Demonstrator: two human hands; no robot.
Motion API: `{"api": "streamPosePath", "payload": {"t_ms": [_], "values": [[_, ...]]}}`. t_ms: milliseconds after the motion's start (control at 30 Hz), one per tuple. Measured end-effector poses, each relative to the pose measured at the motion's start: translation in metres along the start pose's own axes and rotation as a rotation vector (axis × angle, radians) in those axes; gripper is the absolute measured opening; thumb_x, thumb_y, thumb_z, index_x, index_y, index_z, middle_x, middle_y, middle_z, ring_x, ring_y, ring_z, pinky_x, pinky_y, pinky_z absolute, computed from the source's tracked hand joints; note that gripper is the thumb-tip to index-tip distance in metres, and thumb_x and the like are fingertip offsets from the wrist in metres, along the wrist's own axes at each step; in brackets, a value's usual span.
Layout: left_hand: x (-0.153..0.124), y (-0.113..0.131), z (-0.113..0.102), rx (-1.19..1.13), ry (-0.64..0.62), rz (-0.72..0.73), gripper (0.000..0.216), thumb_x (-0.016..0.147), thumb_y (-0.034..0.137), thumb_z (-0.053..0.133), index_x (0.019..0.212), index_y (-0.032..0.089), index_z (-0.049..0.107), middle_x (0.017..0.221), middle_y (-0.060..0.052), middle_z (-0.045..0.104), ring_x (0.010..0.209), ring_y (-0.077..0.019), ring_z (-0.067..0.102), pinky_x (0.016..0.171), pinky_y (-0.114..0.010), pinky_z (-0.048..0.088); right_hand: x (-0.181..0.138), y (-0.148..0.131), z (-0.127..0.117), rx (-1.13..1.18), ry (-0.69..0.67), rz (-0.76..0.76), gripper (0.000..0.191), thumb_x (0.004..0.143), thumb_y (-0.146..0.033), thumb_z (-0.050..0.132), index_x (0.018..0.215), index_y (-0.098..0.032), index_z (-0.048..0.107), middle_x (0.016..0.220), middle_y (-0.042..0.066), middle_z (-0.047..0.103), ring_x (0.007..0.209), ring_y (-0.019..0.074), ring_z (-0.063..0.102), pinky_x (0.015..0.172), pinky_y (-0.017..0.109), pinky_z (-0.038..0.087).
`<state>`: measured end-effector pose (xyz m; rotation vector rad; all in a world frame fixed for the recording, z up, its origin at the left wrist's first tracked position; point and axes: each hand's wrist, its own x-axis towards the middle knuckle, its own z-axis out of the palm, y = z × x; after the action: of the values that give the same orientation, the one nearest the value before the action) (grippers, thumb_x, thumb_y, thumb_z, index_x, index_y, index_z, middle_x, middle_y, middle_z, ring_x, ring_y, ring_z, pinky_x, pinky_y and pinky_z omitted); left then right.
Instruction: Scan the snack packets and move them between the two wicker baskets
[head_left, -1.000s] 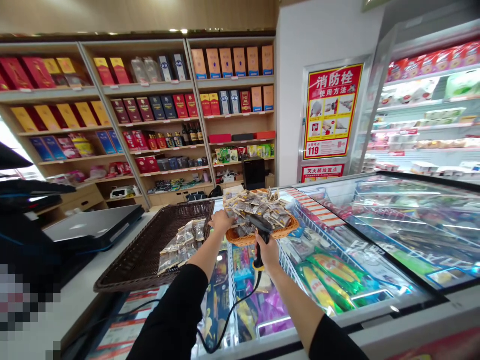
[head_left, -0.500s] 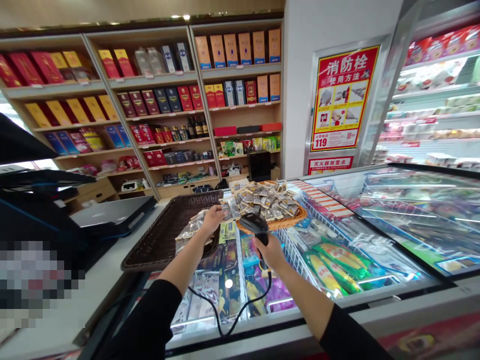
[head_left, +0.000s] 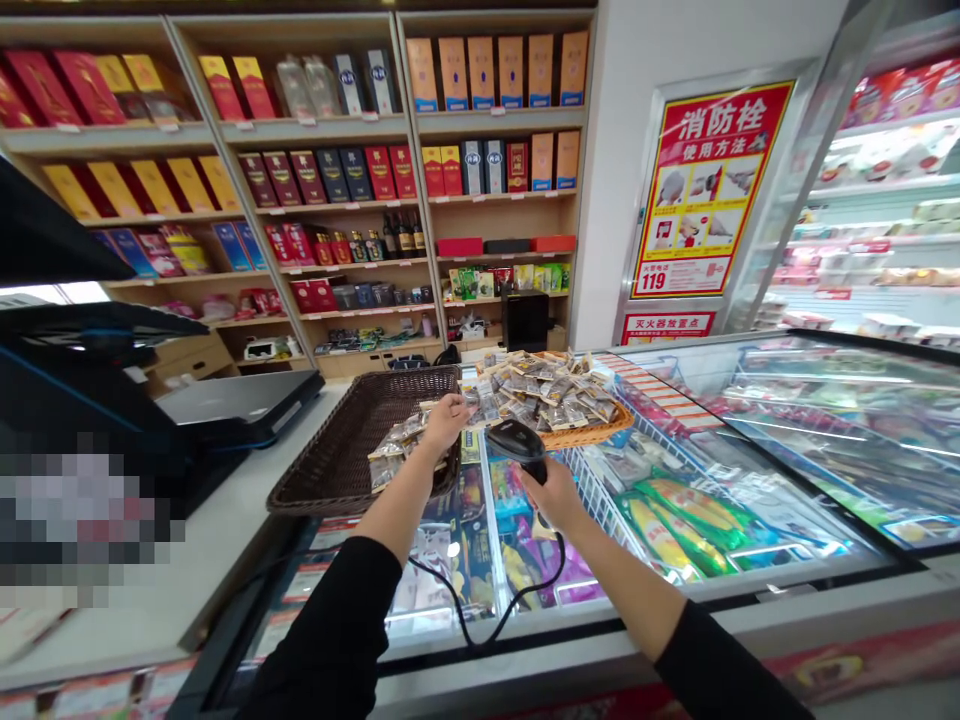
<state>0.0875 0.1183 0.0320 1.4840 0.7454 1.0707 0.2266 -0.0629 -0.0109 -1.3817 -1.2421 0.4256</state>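
Note:
My right hand [head_left: 556, 494] grips the handle of a black barcode scanner [head_left: 516, 440]; its cord loops down over the freezer glass. The scanner's head points left, towards my left hand. My left hand [head_left: 448, 420] has its fingers pinched on a small clear-and-tan packet [head_left: 484, 402] at the near-left edge of the pile. More such packets [head_left: 551, 385] are heaped in an orange wicker basket [head_left: 592, 434]. Below my left hand, a dark brown wicker basket [head_left: 330, 440] holds several similar packets [head_left: 390, 455] at its right end.
Both baskets rest at the freezer [head_left: 645, 600], whose glass top shows bagged goods in wire baskets. A flat grey scale-like device [head_left: 240, 400] and a dark machine [head_left: 97, 390] stand on the left counter [head_left: 187, 560]. Boxed goods fill the shelves [head_left: 315, 200] behind.
The view has shifted, so the baskets appear further right. My left hand stays by the orange basket's pile with the packet. My right hand still holds the scanner beside it.

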Motion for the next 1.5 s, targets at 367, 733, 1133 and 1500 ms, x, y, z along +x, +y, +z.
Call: {"api": "streamPosePath", "payload": {"t_ms": [367, 733, 1133, 1500], "values": [[-0.003, 0.004, 0.002, -0.033, -0.003, -0.008, 0.051, 0.048, 0.040, 0.078, 0.078, 0.019, 0.043, 0.060, 0.003, 0.062, 0.054, -0.0113, 0.059, 0.053, -0.023, 0.045, 0.000, 0.003, -0.006, 0.001, 0.001, 0.017, 0.030, 0.073, -0.046, 0.056, 0.069, -0.017, 0.059, 0.042, -0.001, 0.052, 0.041, 0.0163, 0.052, 0.040, 0.024, 0.037], [-0.007, 0.015, -0.003, 0.066, 0.162, 0.037, 0.045, 0.053, 0.039, 0.075, 0.085, 0.018, 0.050, 0.068, -0.001, 0.065, 0.058, -0.0129, 0.058, 0.056, -0.024, 0.045, 0.000, -0.003, -0.011, 0.281, -0.013, 0.142, 0.033, 0.074, -0.050, 0.057, 0.069, -0.018, 0.051, 0.039, -0.005, 0.046, 0.032, 0.0116, 0.042, 0.035, 0.024, 0.035], [-0.061, 0.059, -0.084, 1.119, 0.355, -0.182, 0.021, 0.059, 0.023, 0.069, 0.079, 0.023, 0.074, 0.083, -0.014, 0.067, 0.094, -0.0348, 0.058, 0.077, -0.037, 0.043, 0.003, 0.007, -0.012, 0.441, 0.062, 0.160, 0.032, 0.075, -0.047, 0.060, 0.068, -0.018, 0.049, 0.044, -0.004, 0.050, 0.031, 0.0092, 0.042, 0.034, 0.022, 0.037], [-0.004, 0.035, 0.060, 0.958, 0.038, 0.102, 0.028, 0.059, 0.025, 0.069, 0.087, 0.018, 0.068, 0.097, -0.015, 0.061, 0.103, -0.0331, 0.053, 0.090, -0.040, 0.036, 0.018, 0.014, -0.025, 0.541, 0.277, 0.222, 0.033, 0.070, -0.049, 0.061, 0.066, -0.020, 0.047, 0.043, -0.006, 0.047, 0.031, 0.0102, 0.042, 0.032, 0.023, 0.035]]}}
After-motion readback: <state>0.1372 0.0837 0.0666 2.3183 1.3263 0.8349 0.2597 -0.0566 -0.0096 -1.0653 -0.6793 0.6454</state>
